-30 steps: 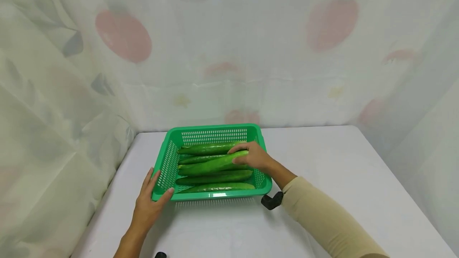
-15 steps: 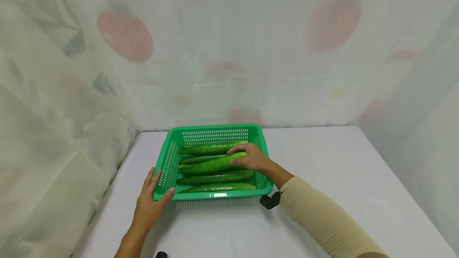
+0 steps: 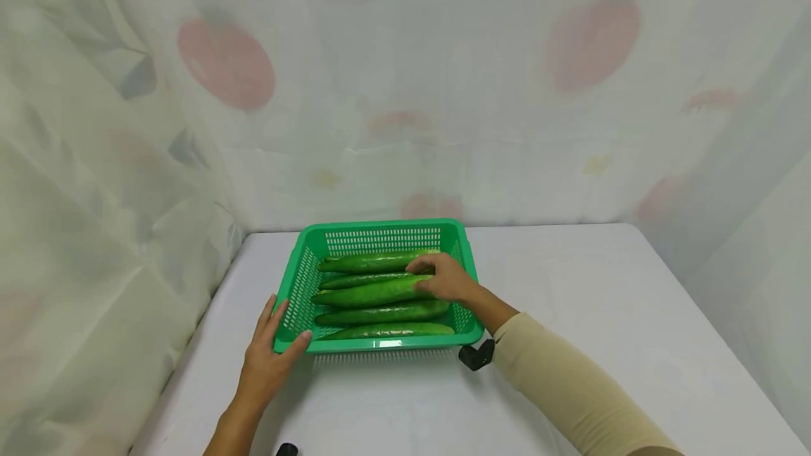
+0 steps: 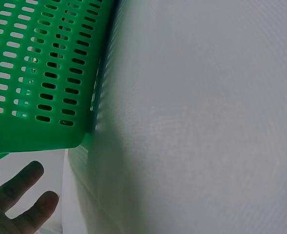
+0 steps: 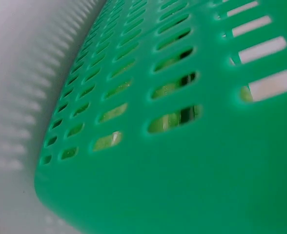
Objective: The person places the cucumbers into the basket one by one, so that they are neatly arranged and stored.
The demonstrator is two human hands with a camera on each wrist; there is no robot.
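A green slotted plastic basket holds several long, glossy cucumbers lying side by side. Reaching in from the right, my right hand pinches the right end of a lighter green cucumber, thumb on the near side and fingers beyond. This cucumber lies across the middle of the row. At the basket's front left corner rests my left hand, thumb on the front rim and straight fingers along the left side. Two of its spread fingers show below the basket wall in the left wrist view. The right wrist view has only slotted basket wall, with green behind it.
The basket stands on a white-covered table. A printed curtain hangs behind, and another sheet drapes down the left side. Black camera pieces show by the right wrist and at the bottom edge.
The lighter cucumber has sunk lower into the basket and shifted slightly left and nearer, its right end dropping with my right hand's grip. My left hand stays at the corner.
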